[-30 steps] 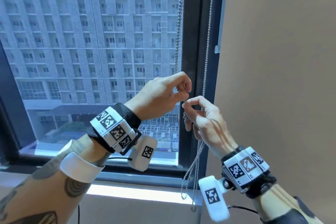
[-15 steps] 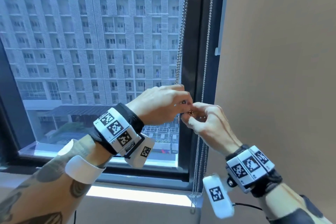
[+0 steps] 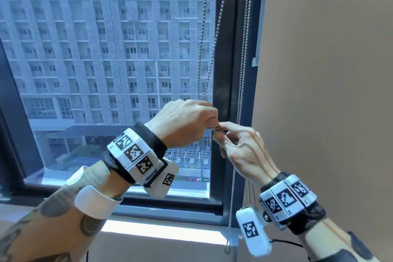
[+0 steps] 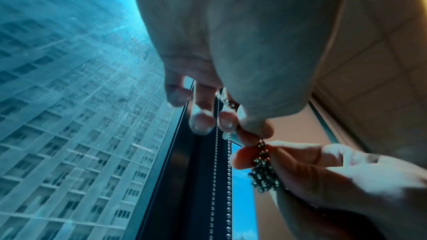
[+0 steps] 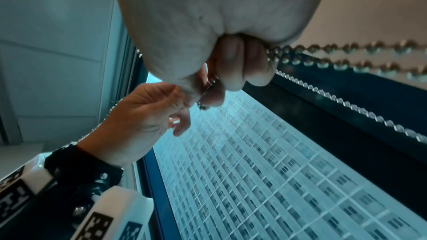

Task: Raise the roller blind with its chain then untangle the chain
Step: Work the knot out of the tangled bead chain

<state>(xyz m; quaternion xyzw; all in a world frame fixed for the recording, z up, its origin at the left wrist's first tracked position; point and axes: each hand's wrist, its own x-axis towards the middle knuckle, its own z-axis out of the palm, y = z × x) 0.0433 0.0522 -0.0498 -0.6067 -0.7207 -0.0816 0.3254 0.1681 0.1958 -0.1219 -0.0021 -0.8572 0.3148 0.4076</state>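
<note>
A knotted clump of the bead chain (image 3: 217, 130) was pinched between the left hand (image 3: 182, 122) and the right hand (image 3: 244, 151), fingertips meeting; loose chain strands hung above and below them.

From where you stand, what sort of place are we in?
Likely a room on an upper floor of a city building: a dark-framed window facing a high-rise block, a beige wall, and a bead chain in both hands.
</note>
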